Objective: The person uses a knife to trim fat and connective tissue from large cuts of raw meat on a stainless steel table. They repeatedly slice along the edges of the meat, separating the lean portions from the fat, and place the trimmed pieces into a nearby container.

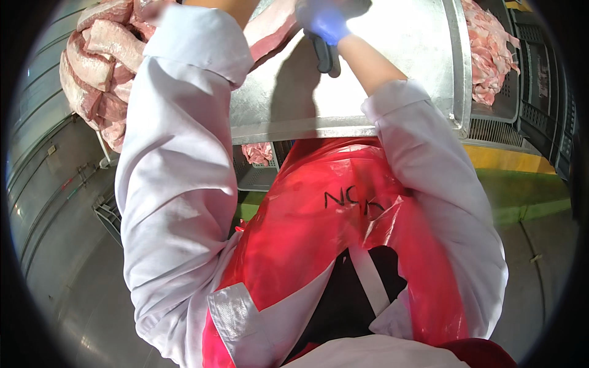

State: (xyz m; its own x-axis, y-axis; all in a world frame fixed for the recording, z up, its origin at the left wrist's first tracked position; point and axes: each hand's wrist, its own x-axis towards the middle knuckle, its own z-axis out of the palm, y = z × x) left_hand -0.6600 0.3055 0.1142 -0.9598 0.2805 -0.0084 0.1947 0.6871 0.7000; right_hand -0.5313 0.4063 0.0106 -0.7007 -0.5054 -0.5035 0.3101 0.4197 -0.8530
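My right hand (328,24), in a blue glove, is at the top edge over a metal work table (392,67). Its fingers are closed round a black knife handle (324,55), whose end sticks out below the hand; I cannot see the blade. Just left of it, a long piece of pink meat (270,30) lies on the table and runs out of view at the top. My left forearm reaches up past the meat, and the left hand is cut off by the top edge.
Large pale meat pieces (95,61) are heaped at the far left. Pink trimmings (488,55) fill a grey crate (506,101) beyond the table's right rim. Below the table, another crate (257,178) holds some meat. Dark crates (543,80) are stacked at the far right.
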